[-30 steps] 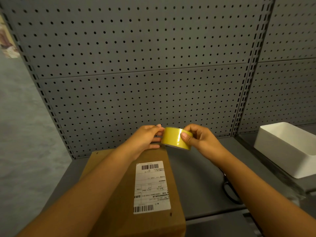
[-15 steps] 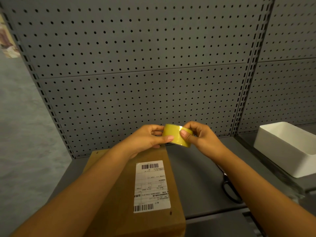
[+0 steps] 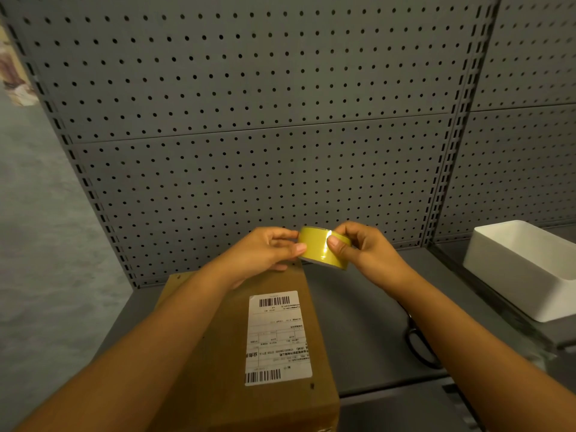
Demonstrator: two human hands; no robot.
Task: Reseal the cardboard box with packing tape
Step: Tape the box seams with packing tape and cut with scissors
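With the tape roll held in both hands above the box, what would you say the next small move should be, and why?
Probably peel the free end off the tape roll. Both the left hand and the right hand pinch it above the far end of the cardboard box, with no strip visibly pulled out and no tape on the box top.

A long brown rectangular cardboard box [image 3: 249,353] is laid flat on the grey shelf, its length running from 6 towards 12 o'clock, its top closed. A white shipping label with two barcodes [image 3: 277,337] is stuck on the right part of its top face. A glossy yellow roll of packing tape [image 3: 324,251] is held in the air just above the box's far end, at about 1 o'clock from the label, tilted.
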